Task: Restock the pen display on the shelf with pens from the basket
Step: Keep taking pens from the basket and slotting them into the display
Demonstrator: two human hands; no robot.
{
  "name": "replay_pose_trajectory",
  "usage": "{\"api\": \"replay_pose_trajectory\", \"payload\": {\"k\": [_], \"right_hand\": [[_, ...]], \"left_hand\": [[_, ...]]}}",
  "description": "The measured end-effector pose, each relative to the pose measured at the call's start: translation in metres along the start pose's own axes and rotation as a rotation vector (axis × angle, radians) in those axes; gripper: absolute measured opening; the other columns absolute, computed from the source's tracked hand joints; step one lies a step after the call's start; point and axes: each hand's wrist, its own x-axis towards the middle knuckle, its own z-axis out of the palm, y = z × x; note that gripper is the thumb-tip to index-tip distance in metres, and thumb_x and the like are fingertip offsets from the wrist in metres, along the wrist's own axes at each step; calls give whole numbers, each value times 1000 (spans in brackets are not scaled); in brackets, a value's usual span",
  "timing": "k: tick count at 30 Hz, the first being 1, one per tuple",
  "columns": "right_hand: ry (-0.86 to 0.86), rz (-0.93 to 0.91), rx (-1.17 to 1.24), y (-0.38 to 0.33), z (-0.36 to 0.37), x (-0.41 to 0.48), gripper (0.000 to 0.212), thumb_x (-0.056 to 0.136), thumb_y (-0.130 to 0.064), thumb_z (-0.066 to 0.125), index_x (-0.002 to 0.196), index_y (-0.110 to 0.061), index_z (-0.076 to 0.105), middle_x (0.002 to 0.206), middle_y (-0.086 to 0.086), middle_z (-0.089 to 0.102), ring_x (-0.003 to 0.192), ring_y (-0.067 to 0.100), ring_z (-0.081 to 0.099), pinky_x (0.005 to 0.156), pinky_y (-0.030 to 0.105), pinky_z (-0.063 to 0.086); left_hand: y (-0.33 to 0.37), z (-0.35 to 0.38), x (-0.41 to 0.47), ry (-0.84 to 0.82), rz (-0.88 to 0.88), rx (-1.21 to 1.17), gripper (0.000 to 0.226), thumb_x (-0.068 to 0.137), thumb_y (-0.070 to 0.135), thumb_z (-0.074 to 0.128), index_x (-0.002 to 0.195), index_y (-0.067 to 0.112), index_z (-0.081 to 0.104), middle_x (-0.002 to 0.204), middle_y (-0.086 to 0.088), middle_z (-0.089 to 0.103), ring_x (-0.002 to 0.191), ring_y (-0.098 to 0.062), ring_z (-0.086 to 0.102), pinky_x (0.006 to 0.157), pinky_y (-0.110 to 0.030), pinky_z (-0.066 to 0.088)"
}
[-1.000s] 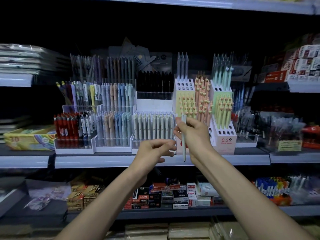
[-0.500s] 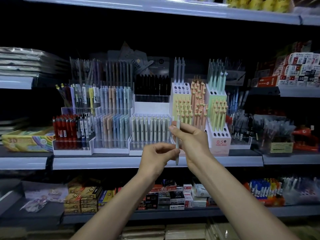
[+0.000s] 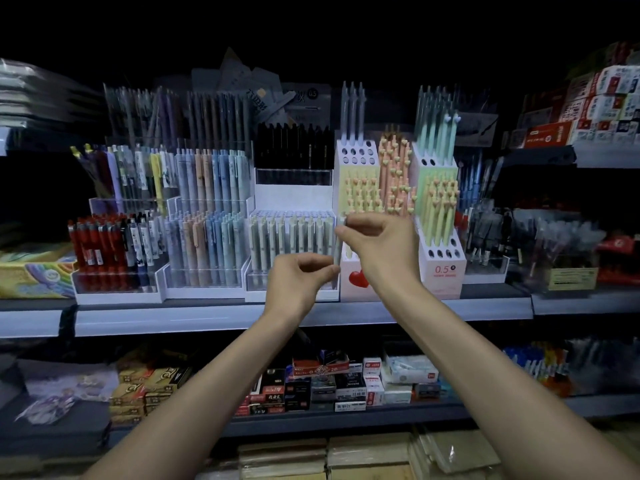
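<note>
My right hand (image 3: 377, 247) pinches the top of a pale grey-green pen (image 3: 337, 252) and holds it upright in front of the shelf. My left hand (image 3: 298, 282) is just below and to the left, its curled thumb and fingertips meeting the pen's lower half. Right behind the pen stands the white pen display (image 3: 292, 292), holding a row of matching pale grey-green pens (image 3: 277, 240). The pen hangs at the right end of that row. No basket is in view.
Left of the display stand racks of pastel pens (image 3: 207, 244) and red pens (image 3: 100, 244). To the right a tiered heart-topped pen stand (image 3: 440, 268) rises. Black pens (image 3: 294, 147) sit behind. The shelf edge (image 3: 207, 320) runs below, with boxed goods (image 3: 322, 386) underneath.
My right hand has lifted the pen up toward the right end of the display row. My left hand has risen and closed its fingers onto the pen's lower half.
</note>
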Motion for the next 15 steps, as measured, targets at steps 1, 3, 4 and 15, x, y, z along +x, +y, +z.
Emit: {"api": "replay_pose_trajectory", "payload": {"k": [1,3,4,15], "right_hand": [[18,-12,-1,2,3,7,14,82,-17,86,94,-16,80,85,-6,78,83,10,75,86,41,62],[49,-19,14,6,9,20,16,80,-16,88,95,-15,81,85,-3,78,82,16,76,85,40,63],[63,-24,16,9,12,27,17,79,-16,88,95,-14,81,85,-3,79,82,16,76,85,40,63],[74,-68,-65,29,33,68,10,82,-11,84,91,-14,82,84,-4,78,80,11,76,82,37,64]], "left_hand": [[1,1,6,16,10,20,9,83,12,86,91,11,82,82,0,80,81,-11,76,79,-26,55],[4,4,17,39,34,62,6,85,16,85,88,13,83,79,3,79,80,-12,76,77,-30,57],[6,5,22,49,49,84,5,85,20,85,86,15,83,76,5,79,79,-12,76,79,-33,60],[1,21,64,153,7,228,20,87,28,82,68,22,80,59,8,72,61,-10,71,72,-39,63]]}}
